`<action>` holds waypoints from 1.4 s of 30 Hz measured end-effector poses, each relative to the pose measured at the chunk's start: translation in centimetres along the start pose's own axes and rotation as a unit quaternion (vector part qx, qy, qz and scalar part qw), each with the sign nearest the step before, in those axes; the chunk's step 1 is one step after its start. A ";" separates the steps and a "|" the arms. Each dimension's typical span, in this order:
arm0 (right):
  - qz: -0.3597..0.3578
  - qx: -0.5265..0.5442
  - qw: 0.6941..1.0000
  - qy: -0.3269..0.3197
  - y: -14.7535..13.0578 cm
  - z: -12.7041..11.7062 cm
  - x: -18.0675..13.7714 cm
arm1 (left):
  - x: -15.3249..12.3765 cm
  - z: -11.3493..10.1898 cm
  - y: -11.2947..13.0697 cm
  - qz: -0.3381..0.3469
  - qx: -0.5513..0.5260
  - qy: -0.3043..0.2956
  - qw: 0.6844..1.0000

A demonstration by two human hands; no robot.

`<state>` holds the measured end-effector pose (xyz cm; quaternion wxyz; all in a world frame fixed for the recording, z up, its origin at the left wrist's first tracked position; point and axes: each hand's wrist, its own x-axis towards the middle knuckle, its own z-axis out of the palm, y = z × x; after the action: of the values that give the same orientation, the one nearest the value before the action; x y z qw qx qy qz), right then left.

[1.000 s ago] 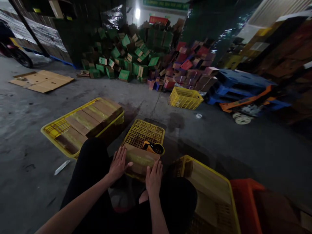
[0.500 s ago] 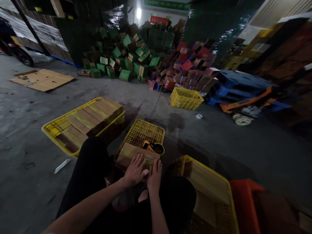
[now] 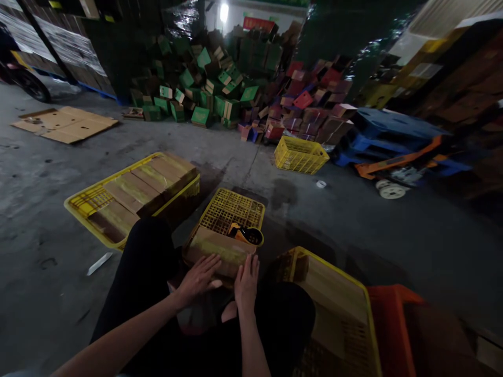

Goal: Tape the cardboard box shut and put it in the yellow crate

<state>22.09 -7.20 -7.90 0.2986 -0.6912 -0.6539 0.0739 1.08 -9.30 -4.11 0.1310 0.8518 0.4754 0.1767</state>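
A cardboard box (image 3: 223,250) with tape along its top lies on an upturned yellow crate (image 3: 236,207) between my knees. My left hand (image 3: 199,280) rests on the near left part of the box, fingers stretched out flat. At the box's right end my right hand (image 3: 247,280) lies with its fingers extended against the cardboard. Neither hand grasps anything. Just beyond the box, on the crate, sits an orange and black tape dispenser (image 3: 245,234).
Left stands a yellow crate (image 3: 70,203) holding taped boxes (image 3: 151,180). At right are another crate holding cardboard (image 3: 338,293) and an orange bin (image 3: 393,303). Further off are a yellow crate (image 3: 301,155), a tape roll (image 3: 321,184), a pallet jack (image 3: 396,162) and heaped cartons (image 3: 208,94).
My left hand has slid left and toward me along the box, away from my right hand. My right hand stays near the box's right end. The view has shifted slightly.
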 end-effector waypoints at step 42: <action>-0.014 -0.043 0.999 -0.019 -1.5 -1.2 -0.1 | 1.1 2.0 3.8 -0.079 0.076 0.080 0.991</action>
<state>21.41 -7.76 -6.20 0.2572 -0.6924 -0.6719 0.0547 5.37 -10.38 -4.22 0.0406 0.8022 0.5621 0.1971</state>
